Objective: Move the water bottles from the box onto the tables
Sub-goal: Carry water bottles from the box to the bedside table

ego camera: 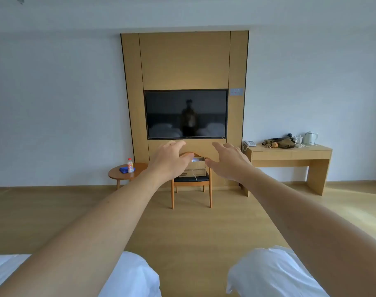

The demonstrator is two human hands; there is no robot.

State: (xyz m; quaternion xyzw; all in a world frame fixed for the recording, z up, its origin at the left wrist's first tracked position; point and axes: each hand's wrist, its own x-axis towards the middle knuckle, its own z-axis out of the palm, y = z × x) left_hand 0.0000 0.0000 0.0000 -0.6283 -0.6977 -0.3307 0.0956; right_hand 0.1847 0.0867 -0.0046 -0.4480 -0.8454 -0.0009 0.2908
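A cardboard box [196, 169] is sitting on a chair [191, 183] under the TV [186, 114], something pale showing inside. One bottle [130, 165] is standing by a blue cloth [126, 169] on the round counter [127, 173] to the left. The left hand [171, 159] and right hand [229, 160] are stretching forward, fingers spread, holding nothing. A desk counter [290, 155] is standing to the right.

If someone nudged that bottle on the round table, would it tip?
Probably fairly easily: the bottle stands upright, tall and narrow, near the round table's middle. If it tipped, its round body would likely roll, though the blue cloth beside it might stop it.
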